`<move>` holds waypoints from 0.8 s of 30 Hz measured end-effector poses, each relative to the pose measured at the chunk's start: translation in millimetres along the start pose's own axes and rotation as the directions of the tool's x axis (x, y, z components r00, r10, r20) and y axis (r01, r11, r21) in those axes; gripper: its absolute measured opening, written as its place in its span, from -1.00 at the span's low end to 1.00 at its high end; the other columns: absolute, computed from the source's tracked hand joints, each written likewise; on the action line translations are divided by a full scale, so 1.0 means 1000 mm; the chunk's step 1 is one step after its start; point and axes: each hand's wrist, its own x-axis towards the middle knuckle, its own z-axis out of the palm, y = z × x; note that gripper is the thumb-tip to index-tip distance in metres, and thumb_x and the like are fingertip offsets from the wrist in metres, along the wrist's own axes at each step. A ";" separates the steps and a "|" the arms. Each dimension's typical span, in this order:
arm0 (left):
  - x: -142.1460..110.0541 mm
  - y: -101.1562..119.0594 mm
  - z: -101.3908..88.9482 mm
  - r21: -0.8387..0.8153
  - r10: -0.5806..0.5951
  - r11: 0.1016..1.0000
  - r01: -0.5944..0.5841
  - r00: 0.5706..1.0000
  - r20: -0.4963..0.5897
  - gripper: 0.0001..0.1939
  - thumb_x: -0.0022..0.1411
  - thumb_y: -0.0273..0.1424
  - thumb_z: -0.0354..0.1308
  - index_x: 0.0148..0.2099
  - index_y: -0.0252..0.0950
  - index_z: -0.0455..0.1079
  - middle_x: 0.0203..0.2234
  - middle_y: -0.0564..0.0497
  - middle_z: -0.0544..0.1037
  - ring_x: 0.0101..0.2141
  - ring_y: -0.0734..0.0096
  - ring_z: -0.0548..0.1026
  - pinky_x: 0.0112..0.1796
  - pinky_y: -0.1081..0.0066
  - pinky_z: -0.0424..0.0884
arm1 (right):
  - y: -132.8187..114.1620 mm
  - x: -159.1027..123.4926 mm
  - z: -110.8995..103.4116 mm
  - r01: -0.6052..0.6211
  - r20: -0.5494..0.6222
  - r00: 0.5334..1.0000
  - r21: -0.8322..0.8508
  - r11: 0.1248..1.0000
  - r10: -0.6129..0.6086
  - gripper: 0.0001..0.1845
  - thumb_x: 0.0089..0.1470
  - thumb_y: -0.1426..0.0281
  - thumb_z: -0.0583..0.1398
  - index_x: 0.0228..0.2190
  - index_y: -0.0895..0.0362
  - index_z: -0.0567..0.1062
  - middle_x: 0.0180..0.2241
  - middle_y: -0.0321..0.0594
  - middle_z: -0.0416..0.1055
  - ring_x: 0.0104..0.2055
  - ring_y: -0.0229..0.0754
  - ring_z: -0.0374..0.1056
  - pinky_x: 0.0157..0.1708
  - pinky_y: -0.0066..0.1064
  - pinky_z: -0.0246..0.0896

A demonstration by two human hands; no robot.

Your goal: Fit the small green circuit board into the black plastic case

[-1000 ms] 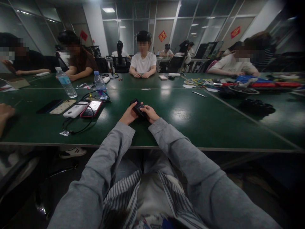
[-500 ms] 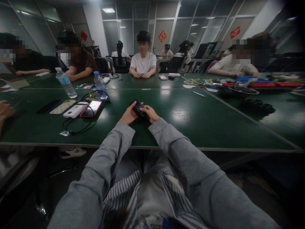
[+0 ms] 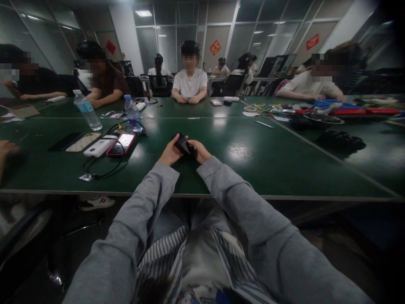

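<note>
My left hand (image 3: pixel 171 153) wraps round the left side of a small black device (image 3: pixel 183 144) with a dark, flat, screen-like face. On its other side my right hand (image 3: pixel 199 151) grips the edge, thumb bent at the upper right corner. The device is tilted toward me just above the green table (image 3: pixel 202 179), near its front edge. Fingers cover its sides and back, so its exact kind is unclear. To the left of my hands lie a red-edged phone (image 3: pixel 122 144) with a lit screen and a white power bank (image 3: pixel 100 146) with a black cable.
Two water bottles (image 3: pixel 87 110) stand at the left behind a patterned phone (image 3: pixel 83 142) and a dark phone (image 3: pixel 66 141). A pen-like stick (image 3: pixel 264 125) and a black bundle (image 3: pixel 341 142) lie to the right. Several people sit around the table; another person's hand (image 3: pixel 8 148) rests at the left edge.
My right thumb has slid off the front of the black device toward its right edge. The device has tipped slightly, showing more of its dark face.
</note>
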 end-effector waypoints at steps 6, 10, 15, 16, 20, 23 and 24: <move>0.001 0.000 0.000 -0.024 -0.001 1.000 0.000 1.000 -0.019 -0.65 0.30 -0.21 0.12 -0.04 -0.36 0.49 -0.23 -0.10 0.61 -0.26 0.32 0.57 -0.21 0.33 0.48 | -0.001 0.000 0.000 0.012 -0.005 1.000 -0.010 1.000 -0.012 -0.73 -0.22 0.26 0.36 -0.48 0.08 0.42 -0.47 -0.38 0.38 -0.34 -0.25 0.31 -0.33 -0.40 0.22; 0.002 0.000 -0.001 -0.026 0.011 1.000 -0.011 1.000 -0.001 -0.69 0.30 -0.22 0.12 -0.09 -0.34 0.50 -0.22 -0.09 0.61 -0.26 0.34 0.57 -0.24 0.36 0.48 | -0.003 -0.003 0.002 -0.007 0.015 1.000 -0.033 0.999 0.008 -0.68 -0.23 0.30 0.40 -0.42 0.08 0.41 -0.47 -0.37 0.42 -0.38 -0.26 0.34 -0.37 -0.40 0.24; 0.002 -0.001 -0.002 -0.011 0.018 1.000 -0.018 1.000 0.013 -0.72 0.29 -0.24 0.14 -0.13 -0.34 0.51 -0.21 -0.08 0.62 -0.27 0.39 0.57 -0.25 0.40 0.49 | -0.004 -0.004 0.002 -0.037 0.036 0.999 -0.044 0.998 0.039 -0.55 -0.28 0.35 0.44 -0.36 0.06 0.34 -0.49 -0.40 0.44 -0.45 -0.27 0.37 -0.46 -0.43 0.28; 0.002 -0.001 -0.002 -0.007 0.018 1.000 -0.018 1.000 0.017 -0.72 0.29 -0.24 0.15 -0.13 -0.35 0.50 -0.21 -0.08 0.62 -0.28 0.39 0.57 -0.26 0.40 0.49 | -0.004 -0.004 0.001 -0.036 0.033 0.999 -0.044 0.998 0.038 -0.54 -0.28 0.35 0.44 -0.36 0.05 0.33 -0.50 -0.42 0.44 -0.46 -0.28 0.36 -0.47 -0.44 0.28; 0.001 -0.001 -0.002 0.011 0.013 1.000 -0.013 0.999 0.034 -0.72 0.29 -0.25 0.14 -0.11 -0.35 0.50 -0.18 -0.08 0.61 -0.28 0.40 0.57 -0.31 0.43 0.48 | -0.004 -0.004 0.000 -0.018 0.036 0.999 -0.034 0.999 0.019 -0.47 -0.36 0.31 0.47 -0.41 0.04 0.28 -0.51 -0.46 0.42 -0.47 -0.30 0.36 -0.46 -0.45 0.28; -0.001 0.000 0.000 0.010 0.009 1.000 -0.009 1.000 0.027 -0.71 0.28 -0.26 0.15 -0.06 -0.33 0.49 -0.17 -0.09 0.61 -0.26 0.36 0.58 -0.31 0.42 0.49 | -0.004 -0.005 -0.001 0.004 0.042 0.999 -0.028 1.000 -0.003 -0.45 -0.40 0.29 0.48 -0.43 0.05 0.27 -0.50 -0.46 0.42 -0.47 -0.30 0.36 -0.44 -0.44 0.27; -0.002 0.000 0.001 0.006 0.008 1.000 -0.008 1.000 0.018 -0.70 0.28 -0.26 0.15 -0.04 -0.32 0.48 -0.17 -0.10 0.61 -0.25 0.35 0.58 -0.31 0.41 0.49 | -0.004 -0.005 -0.001 0.009 0.040 0.999 -0.031 0.999 -0.008 -0.45 -0.41 0.29 0.48 -0.44 0.05 0.27 -0.50 -0.45 0.42 -0.47 -0.30 0.36 -0.44 -0.44 0.27</move>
